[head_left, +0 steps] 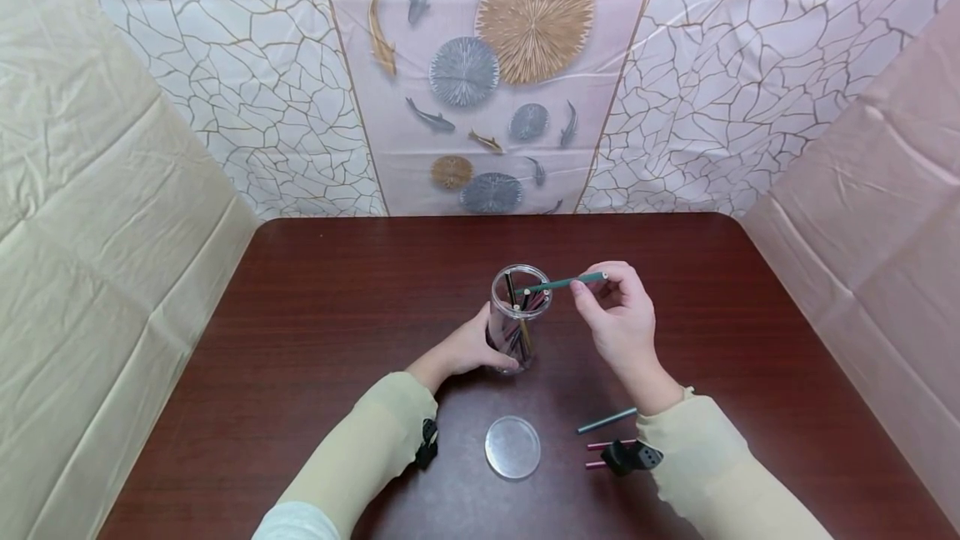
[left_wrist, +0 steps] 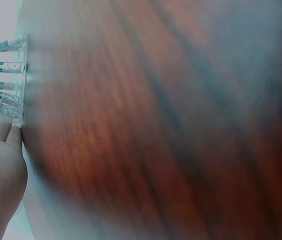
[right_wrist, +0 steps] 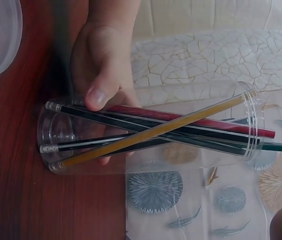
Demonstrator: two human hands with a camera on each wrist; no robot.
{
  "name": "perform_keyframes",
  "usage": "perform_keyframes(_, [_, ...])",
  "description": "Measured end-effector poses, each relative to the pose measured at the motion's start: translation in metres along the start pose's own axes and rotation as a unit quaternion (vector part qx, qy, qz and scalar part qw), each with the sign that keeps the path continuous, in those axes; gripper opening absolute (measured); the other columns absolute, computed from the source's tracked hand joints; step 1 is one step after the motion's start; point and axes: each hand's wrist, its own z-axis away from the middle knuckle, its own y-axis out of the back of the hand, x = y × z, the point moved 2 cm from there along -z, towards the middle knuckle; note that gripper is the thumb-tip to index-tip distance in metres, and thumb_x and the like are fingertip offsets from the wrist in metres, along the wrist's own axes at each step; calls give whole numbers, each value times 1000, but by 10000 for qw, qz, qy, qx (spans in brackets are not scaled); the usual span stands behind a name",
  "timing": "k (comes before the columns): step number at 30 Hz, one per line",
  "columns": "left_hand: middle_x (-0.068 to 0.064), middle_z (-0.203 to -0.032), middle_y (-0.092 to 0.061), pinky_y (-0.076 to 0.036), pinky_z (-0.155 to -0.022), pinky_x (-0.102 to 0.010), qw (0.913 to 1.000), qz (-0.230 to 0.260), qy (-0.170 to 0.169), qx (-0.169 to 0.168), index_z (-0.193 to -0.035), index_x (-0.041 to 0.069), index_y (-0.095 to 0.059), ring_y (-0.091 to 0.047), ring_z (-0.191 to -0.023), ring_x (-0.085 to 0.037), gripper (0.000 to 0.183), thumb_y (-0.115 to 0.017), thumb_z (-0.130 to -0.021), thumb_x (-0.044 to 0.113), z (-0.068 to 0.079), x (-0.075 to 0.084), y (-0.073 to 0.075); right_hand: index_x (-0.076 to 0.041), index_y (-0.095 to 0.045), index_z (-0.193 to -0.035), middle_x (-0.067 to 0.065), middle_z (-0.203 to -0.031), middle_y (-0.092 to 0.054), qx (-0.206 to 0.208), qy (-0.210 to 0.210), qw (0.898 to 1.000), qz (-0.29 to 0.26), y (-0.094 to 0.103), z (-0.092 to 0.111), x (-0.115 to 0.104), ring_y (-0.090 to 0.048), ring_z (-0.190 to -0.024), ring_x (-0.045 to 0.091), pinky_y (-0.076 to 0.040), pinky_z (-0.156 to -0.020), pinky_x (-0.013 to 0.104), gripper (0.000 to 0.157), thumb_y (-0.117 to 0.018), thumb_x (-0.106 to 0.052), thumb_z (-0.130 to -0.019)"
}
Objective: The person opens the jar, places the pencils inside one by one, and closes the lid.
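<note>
A clear plastic jar [head_left: 498,325] stands upright on the table, holding several pencils, among them a yellow pencil [right_wrist: 181,122], a red pencil [right_wrist: 253,129] and black ones. My left hand [head_left: 474,347] grips the jar low on its side, thumb in front. Above and right of the rim, my right hand [head_left: 621,315] pinches a green pencil [head_left: 564,282] between thumb and fingers. The pencil lies nearly level, its left end over or just inside the jar's mouth. Silver-banded pencil ends point down in the jar. The left wrist view shows part of the left hand by the jar's base.
A round clear lid [head_left: 513,447] lies flat on the dark wooden table [head_left: 360,290] in front of the jar. A teal pencil [head_left: 606,421] and two pinkish-red pencils [head_left: 595,465] lie under the right forearm, partly hidden. Patterned cloth hangs behind the table.
</note>
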Motion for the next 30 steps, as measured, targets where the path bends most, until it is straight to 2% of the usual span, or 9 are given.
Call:
perform_keyframes(4, [-1,-131,-51,-33,-100,-33,10000,-4,-3,-3,-138,21,-32,-46,-120,-13,92,-86,-64,15,0,0,0,13,-50,-88,-6,-86,-56,-75,43,9998,161,0,0,3,-50,-70,7,-41,-60,17,21,-62,21,-74])
perform_keyframes(10, [0,-131,-51,-33,-100,-33,10000,20,89,-31,-139,21,-30,-45,-120,-12,92,-85,-65,17,1,1,1,9,-53,-90,10,-79,-53,-331,63,9985,422,-3,-2,9,-49,-68,7,-39,-55,14,23,-65,19,-73])
perform_keyframes(14, [0,-132,-50,-33,-101,-33,9999,-5,121,-44,-141,22,-27,-45,-120,-11,95,-85,-65,18,2,1,0,7,-55,-89,11,-77,-53,-549,24,9960,709,-6,-2,12,-48,-67,6,-38,-54,14,23,-67,18,-74])
perform_keyframes(24, [-1,-128,-53,-34,-99,-33,9999,-70,154,-18,-139,19,-30,-47,-117,-13,93,-86,-65,21,1,0,2,11,-53,-84,17,-72,-51,-791,124,9915,1029,-15,-6,-17,-46,-64,5,-37,-53,14,19,-63,22,-73])
perform_keyframes(30, [-1,-128,-52,-34,-100,-34,9997,-103,206,-23,-140,19,-29,-46,-118,-13,95,-86,-65,22,2,0,2,9,-53,-84,16,-71,-54,-874,-32,9849,1494,-18,-4,-16,-45,-63,2,-37,-53,13,21,-66,20,-71])
